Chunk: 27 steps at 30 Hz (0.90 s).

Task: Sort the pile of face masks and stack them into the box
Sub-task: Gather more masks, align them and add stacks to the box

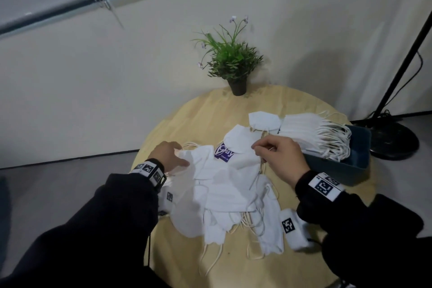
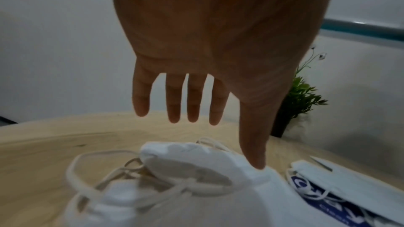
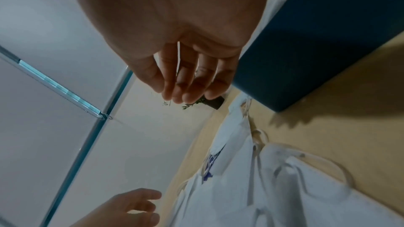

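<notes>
Round table: plant behind masks.

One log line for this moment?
left hand open over white fabric mask pile | right hand pinching mask ear loop | blue plastic box part-filled

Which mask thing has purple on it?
The packet with the purple label, lying in the pile of masks between the two hands. Every other mask is plain white.

A potted plant stands on the round table.
</notes>
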Each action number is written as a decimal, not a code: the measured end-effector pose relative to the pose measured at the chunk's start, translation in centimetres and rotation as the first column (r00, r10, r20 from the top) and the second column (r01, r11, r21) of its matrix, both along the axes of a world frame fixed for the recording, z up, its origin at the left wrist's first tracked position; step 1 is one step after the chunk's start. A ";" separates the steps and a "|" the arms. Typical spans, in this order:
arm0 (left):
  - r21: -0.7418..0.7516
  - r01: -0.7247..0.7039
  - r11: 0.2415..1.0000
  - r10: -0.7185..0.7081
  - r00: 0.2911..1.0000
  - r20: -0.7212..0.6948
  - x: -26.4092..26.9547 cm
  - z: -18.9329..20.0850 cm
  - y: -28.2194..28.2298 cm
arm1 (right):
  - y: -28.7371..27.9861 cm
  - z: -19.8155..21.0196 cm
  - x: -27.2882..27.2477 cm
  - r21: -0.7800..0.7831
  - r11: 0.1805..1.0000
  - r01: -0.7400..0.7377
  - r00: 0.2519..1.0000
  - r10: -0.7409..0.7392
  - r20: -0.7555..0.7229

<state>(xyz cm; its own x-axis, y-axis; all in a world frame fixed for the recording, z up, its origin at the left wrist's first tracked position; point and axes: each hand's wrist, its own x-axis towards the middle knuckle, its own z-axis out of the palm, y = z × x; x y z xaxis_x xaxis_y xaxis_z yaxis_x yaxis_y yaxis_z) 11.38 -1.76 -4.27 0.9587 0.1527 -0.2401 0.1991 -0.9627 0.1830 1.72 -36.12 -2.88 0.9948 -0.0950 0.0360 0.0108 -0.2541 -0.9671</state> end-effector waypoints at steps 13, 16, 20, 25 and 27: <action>-0.188 0.096 0.977 -0.020 0.929 0.369 -3.4 6.3 -3.2 | 0.1 0.7 -0.3 0.230 0.973 -0.031 0.983 0.071 -0.170; -0.518 0.268 0.812 -0.063 0.923 0.379 -5.0 8.6 -7.3 | 0.2 0.8 -0.5 0.319 0.944 -0.083 0.974 0.145 -0.174; -0.831 0.249 0.498 -0.338 0.938 0.078 -5.2 8.6 -12.6 | 0.2 0.8 -0.9 0.287 0.956 -0.056 0.992 0.085 -0.089; -0.613 0.183 0.769 -0.148 0.983 0.107 1.1 4.7 -15.4 | -2.4 1.2 -1.1 0.421 0.884 0.203 0.974 -0.137 -0.183; -0.276 0.297 0.914 -0.276 0.954 0.114 3.3 2.8 -15.7 | -3.4 1.2 -1.0 0.443 0.861 0.248 0.965 -0.180 -0.191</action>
<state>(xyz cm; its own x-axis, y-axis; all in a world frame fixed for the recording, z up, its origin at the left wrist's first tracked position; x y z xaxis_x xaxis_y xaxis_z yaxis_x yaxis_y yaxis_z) 14.65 -17.47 -1.51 0.9670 -0.1963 -0.1622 -0.1011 -0.8808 0.4626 0.76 -39.53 -1.70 0.9394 -0.2778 -0.2007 -0.1349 0.2386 -0.9617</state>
